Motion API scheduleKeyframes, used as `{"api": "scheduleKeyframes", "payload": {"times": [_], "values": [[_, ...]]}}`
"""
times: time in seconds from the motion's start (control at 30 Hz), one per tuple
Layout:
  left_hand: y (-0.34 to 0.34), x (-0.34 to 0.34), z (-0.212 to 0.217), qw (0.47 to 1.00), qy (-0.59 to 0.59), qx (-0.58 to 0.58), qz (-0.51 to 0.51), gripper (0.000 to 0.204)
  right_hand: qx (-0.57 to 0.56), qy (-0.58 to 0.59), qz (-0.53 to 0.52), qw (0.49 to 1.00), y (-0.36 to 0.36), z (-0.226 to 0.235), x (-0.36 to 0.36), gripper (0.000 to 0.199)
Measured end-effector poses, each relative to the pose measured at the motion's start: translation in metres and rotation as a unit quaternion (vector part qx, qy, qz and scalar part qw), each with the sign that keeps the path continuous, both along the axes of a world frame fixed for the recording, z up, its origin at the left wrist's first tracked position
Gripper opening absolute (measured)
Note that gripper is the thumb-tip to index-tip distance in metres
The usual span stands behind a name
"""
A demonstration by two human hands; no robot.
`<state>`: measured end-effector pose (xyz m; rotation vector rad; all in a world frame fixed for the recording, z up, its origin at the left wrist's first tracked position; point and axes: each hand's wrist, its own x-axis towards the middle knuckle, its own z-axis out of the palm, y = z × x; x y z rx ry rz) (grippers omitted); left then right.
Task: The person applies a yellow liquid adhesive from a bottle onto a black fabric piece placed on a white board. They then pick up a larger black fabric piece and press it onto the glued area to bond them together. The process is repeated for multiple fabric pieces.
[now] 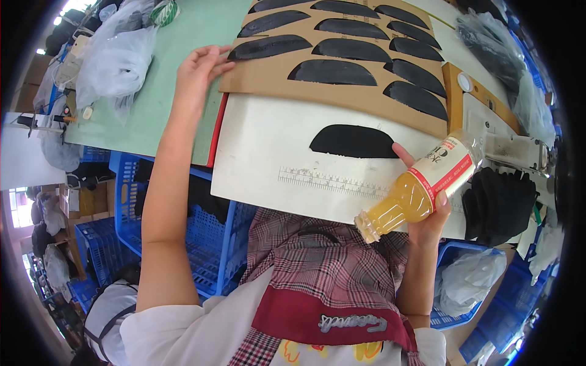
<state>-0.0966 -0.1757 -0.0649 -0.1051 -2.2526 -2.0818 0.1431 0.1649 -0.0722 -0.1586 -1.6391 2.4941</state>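
Note:
My right hand (431,219) is closed round a clear plastic bottle (421,183) of yellow liquid with a white and red label. The bottle is tilted, its neck pointing down and left over the table's front edge. Just left of it, a black half-moon piece (353,141) lies flat on the white tabletop. My left hand (203,64) reaches to the left edge of a brown cardboard sheet (262,82). Its fingers are apart, at the left tip of a shiny black half-moon piece (271,47). Several similar pieces lie in rows on the cardboard.
Ruler markings (329,181) run along the white tabletop (250,146). A sewing machine (506,140) and a black stack (500,204) stand at the right. Blue crates (229,244) sit below the table. Clear plastic bags (119,58) lie on the green surface (168,91) at left.

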Motion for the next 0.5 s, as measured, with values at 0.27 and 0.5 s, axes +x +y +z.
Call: {"api": "scheduleKeyframes", "payload": {"times": [0.27,0.5], "values": [[0.05,0.113,-0.002,0.917,0.16,-0.366,-0.013,0.015,-0.026,-0.035,0.001,0.999,0.001,0.004,-0.003,0.082],[0.099,0.157,-0.016,0.892,0.182,-0.414,-0.026,0.01,0.039,0.041,-0.155,0.986,0.009,0.022,-0.025,0.06]]}}
